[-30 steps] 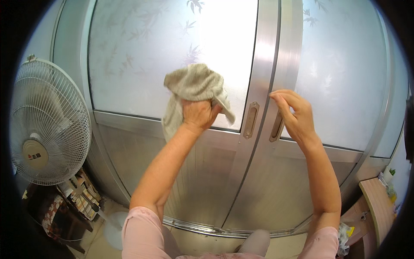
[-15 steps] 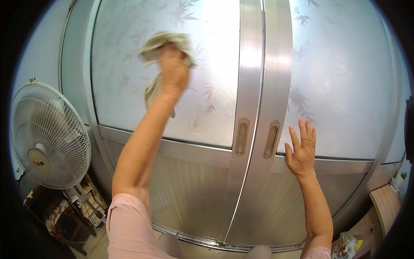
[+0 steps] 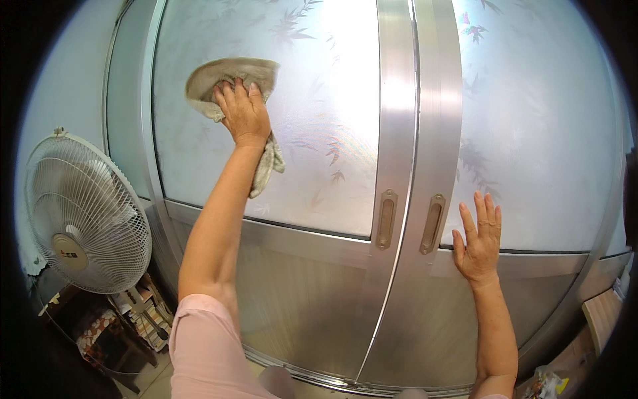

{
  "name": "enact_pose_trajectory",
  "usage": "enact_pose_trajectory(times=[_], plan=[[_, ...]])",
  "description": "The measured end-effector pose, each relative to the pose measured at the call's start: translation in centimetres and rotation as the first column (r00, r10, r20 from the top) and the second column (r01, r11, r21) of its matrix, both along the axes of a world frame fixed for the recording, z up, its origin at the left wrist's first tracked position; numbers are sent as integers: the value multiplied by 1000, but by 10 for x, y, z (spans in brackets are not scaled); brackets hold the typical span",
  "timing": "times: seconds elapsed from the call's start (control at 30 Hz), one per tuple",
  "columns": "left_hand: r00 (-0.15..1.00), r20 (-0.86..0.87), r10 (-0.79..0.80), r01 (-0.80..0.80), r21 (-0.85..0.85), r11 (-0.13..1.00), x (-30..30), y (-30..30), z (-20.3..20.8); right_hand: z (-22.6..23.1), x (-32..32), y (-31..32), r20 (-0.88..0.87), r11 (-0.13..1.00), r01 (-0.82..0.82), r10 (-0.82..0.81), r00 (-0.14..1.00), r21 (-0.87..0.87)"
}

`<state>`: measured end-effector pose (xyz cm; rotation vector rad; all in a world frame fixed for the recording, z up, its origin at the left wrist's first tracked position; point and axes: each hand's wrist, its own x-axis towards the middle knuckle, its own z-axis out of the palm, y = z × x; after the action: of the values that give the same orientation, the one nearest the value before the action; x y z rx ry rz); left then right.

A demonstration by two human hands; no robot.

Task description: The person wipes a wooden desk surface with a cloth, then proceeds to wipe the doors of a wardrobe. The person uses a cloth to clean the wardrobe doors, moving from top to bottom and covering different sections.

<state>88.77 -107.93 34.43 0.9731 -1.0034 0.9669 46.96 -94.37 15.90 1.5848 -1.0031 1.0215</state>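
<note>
A beige-grey cloth [image 3: 232,70] lies spread against the frosted glass pane [image 3: 312,193] of the left sliding door. My left hand [image 3: 246,123] presses it there, fingers bent into the fabric, while a loose end of the cloth hangs down beside my wrist. On the right door, my right hand [image 3: 482,249] rests with fingers stretched and apart, over the lower part of its frosted pane [image 3: 538,173] and the metal rail below. It holds nothing. Faint leaf patterns show on both panes.
Two recessed handles, the left one [image 3: 386,219] and the right one [image 3: 432,224], sit along the metal stiles where the doors meet. A white standing fan [image 3: 90,213] is close on the left. At lower right are a wooden top [image 3: 603,316] and a plastic bag [image 3: 548,384].
My left hand has moved left across the pane, and the cloth, bunched before, is now spread flatter under it. My right hand stays on the right door. The view has shifted slightly.
</note>
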Motion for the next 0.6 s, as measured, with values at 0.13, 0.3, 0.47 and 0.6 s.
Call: enact_pose_trajectory(times=[0.13,0.3,0.47,0.6], plan=[[928,268,-260,283,-52,958,-13,-5,-43,1,4,-3,7,1000,-9,9,1000,-20],[691,631,-354,206,297,932,-70,44,-158,1,-5,1,-3,999,34,-34,999,-12],[882,468,-55,-30,173,984,-25,14,-96,0,-2,2,-13,1000,23,-23,1000,-14],[989,-70,134,-122,147,981,45,-7,-10,1,-1,1,-2,1000,26,-26,1000,-6]])
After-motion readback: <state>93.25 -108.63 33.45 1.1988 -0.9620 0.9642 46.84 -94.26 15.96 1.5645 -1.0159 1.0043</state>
